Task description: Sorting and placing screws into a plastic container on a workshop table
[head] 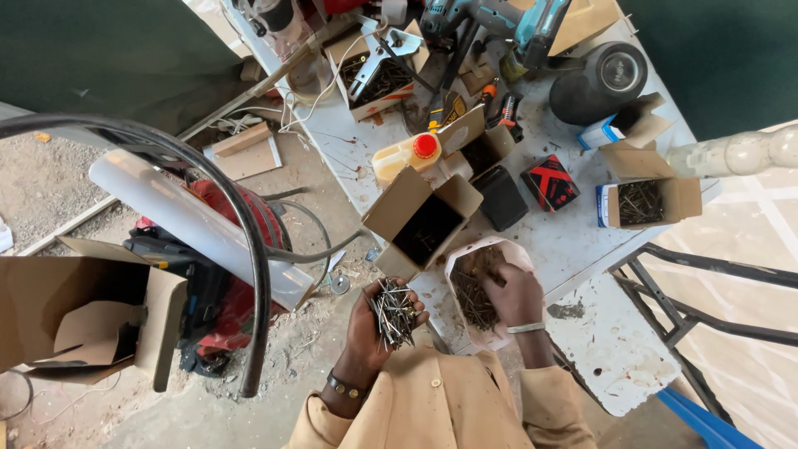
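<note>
the left hand is cupped, palm up, and holds a bunch of nails that stick out between the fingers. it is out over the dirt floor, just beside the edge of the white table. the right hand is reaching down into a white tub full of brown nails at the table's edge; the fingertips are down among the nails, so i cannot tell how tight they are or if they hold any. there is a silver bangle on the right wrist and a dark watch band on the left one. just behind the tub sits an open cardboard box, dark inside. near that are a yellow bottle with a red cap and a small black box. far to the right, another open box with nails sits on the table.
</note>
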